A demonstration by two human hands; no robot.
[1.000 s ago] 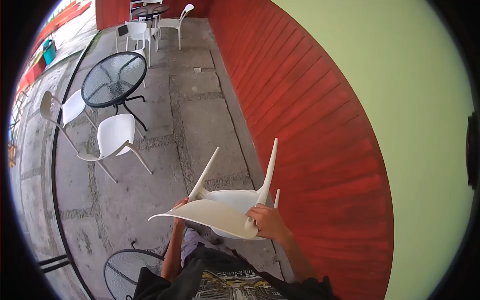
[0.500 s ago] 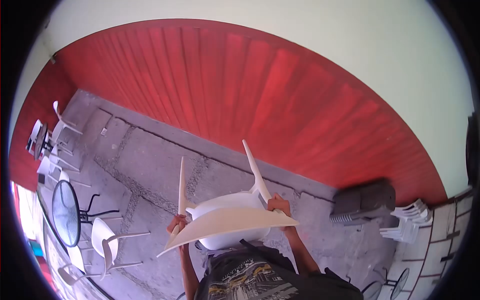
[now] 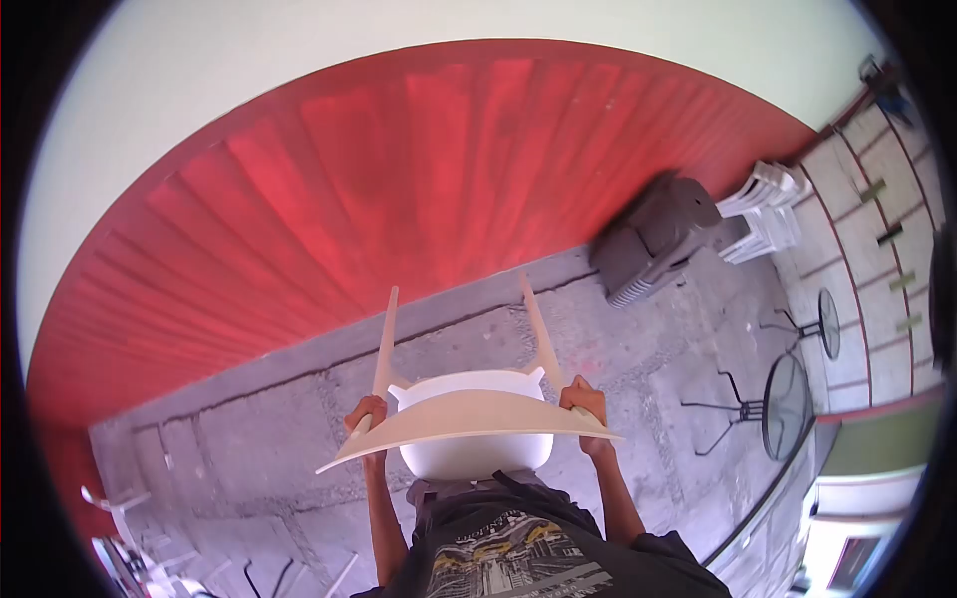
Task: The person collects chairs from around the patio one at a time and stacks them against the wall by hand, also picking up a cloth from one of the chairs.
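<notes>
A white chair is held up in front of my body, its curved backrest nearest me and two legs pointing away toward the red wall. My left hand is wrapped round the frame at the chair's left side. On the right side, my right hand grips the matching part of the frame. Below the backrest, the white seat shows close to my dark shirt.
Ahead is a red and pale wall. Dark brown stacked furniture and stacked white chairs stand at the right. Two round glass tables are at right; chairs and table legs at lower left.
The view has swung to the right, from the row of tables and chairs to the red wall and the stacked furniture. The chair stays in both hands and has turned along with me.
</notes>
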